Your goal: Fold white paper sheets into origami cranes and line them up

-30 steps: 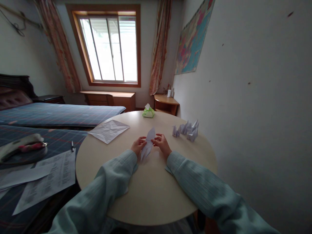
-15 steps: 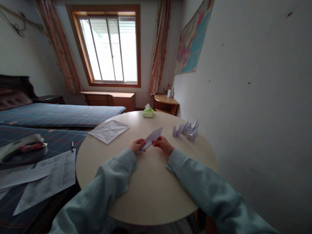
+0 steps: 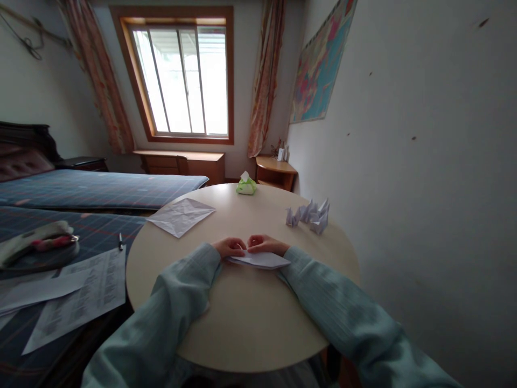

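A folded sheet of white paper lies low over the round table, its long point toward the right. My left hand is closed on the paper's left end. At its far edge, my right hand pinches the paper with bent fingers, the two hands almost touching. Several folded white paper figures stand together at the table's right side. A creased square sheet rests flat at the left.
A green tissue pack sits at the table's far edge. Left of the table, a bed holds printed sheets, a pen and a white bag-like thing with a red part. A wall rises at the right.
The folded paper has come down and nearer, turning from a raised tilt to nearly flat with its point to the right. Both hands have turned with it and drawn closer together.
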`<state>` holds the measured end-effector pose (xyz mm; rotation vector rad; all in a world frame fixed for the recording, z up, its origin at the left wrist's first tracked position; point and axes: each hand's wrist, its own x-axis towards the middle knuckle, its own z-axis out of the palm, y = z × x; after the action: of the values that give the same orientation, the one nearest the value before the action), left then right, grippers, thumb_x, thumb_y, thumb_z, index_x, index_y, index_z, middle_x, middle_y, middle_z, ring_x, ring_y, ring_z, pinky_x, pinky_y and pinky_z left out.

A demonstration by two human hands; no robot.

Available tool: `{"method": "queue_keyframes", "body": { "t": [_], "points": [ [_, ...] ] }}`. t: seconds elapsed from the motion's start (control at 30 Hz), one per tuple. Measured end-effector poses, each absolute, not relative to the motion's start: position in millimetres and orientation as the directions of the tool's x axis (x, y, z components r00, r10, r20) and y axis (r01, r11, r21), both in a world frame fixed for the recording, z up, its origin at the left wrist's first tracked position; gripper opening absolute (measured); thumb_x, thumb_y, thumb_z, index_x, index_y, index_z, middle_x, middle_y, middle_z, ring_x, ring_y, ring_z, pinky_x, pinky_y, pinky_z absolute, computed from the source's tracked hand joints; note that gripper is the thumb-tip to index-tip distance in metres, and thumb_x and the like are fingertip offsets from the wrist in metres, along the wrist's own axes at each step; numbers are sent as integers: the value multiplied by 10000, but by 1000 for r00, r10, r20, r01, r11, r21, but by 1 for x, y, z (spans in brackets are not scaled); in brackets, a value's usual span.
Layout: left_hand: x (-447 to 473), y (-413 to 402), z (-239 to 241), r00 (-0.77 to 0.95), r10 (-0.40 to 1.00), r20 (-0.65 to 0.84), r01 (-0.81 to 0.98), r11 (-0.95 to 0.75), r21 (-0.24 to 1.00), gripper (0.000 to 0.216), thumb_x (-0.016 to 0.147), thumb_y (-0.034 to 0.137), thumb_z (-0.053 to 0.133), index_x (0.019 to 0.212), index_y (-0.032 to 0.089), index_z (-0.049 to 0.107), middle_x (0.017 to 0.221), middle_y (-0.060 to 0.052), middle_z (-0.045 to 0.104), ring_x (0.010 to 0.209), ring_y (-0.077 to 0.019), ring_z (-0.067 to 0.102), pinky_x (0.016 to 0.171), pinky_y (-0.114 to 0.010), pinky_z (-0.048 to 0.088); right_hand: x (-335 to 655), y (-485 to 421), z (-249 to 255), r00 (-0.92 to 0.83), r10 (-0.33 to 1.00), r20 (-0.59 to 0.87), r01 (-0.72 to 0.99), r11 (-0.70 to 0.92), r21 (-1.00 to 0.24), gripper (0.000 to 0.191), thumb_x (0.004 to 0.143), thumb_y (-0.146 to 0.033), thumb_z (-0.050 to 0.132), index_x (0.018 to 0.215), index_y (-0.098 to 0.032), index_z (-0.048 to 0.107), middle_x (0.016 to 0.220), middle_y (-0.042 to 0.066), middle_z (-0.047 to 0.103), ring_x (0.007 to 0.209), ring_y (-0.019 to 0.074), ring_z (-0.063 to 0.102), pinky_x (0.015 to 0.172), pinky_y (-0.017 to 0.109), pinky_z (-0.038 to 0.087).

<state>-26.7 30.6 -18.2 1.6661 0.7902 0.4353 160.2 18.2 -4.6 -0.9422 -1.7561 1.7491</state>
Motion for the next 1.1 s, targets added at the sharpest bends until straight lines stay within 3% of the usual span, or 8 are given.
{"method": "queue_keyframes", "body": {
  "t": [0.1,0.17,0.23,0.3,0.43,0.63,0.87,1.1],
  "points": [
    [-27,35,-22,594,804,4,320,-241,916,360,470,331,697,761,155,577,545,24,545,454,-77,458,437,-189,368,157,18,-9,-650,755,-83,105,-18,-994,296,465,-252,686,632,-147,466,539,-74,487,478,48,425,449,168,293],
    [-29,37,-23,413,885,214,402,-388,829,384,471,314,699,805,166,578,676,-22,584,604,-133,521,556,-250,424,155,20,-13,-577,817,-10,76,42,-996,278,472,-240,670,625,-146,458,538,-75,474,483,48,418,461,173,296],
    [-30,37,-21,261,857,444,485,-514,708,400,488,293,693,857,189,582,845,-61,587,805,-193,525,726,-326,419,153,24,-18,-443,893,81,84,131,-988,242,490,-227,645,625,-146,461,534,-73,468,485,50,413,469,179,297],
    [-29,34,-19,257,783,567,498,-610,616,367,535,261,664,891,211,588,959,-71,566,937,-214,488,848,-355,363,152,28,-22,-282,947,154,154,203,-967,186,532,-219,604,637,-150,467,524,-69,465,480,58,409,459,185,293],
    [-21,29,-25,504,719,478,378,-682,626,243,631,210,571,867,226,623,949,-52,603,906,-192,530,861,-322,374,151,29,-25,-57,964,258,392,259,-883,91,590,-178,549,652,-159,485,539,-49,480,510,79,442,484,199,326],
    [-16,28,-30,562,785,262,572,-597,562,303,713,195,425,945,209,619,1066,-28,575,979,-209,515,886,-336,365,153,26,-23,-154,911,382,723,367,-585,69,619,-167,562,685,-149,564,661,13,540,620,111,493,610,239,381],
    [-22,30,-24,468,844,261,654,-530,541,341,704,234,447,1018,216,581,1102,-43,551,1027,-254,477,930,-396,299,161,34,-26,-476,762,438,582,647,-493,255,670,-17,443,731,-192,618,837,16,606,806,112,537,777,239,391],
    [-29,41,-36,556,796,240,594,-582,555,358,689,308,497,1038,255,559,1159,-26,507,1106,-215,407,975,-338,245,162,31,-24,-518,714,471,539,700,-468,252,638,-23,474,792,-173,606,861,30,621,816,122,543,787,253,398]
  ]
}}
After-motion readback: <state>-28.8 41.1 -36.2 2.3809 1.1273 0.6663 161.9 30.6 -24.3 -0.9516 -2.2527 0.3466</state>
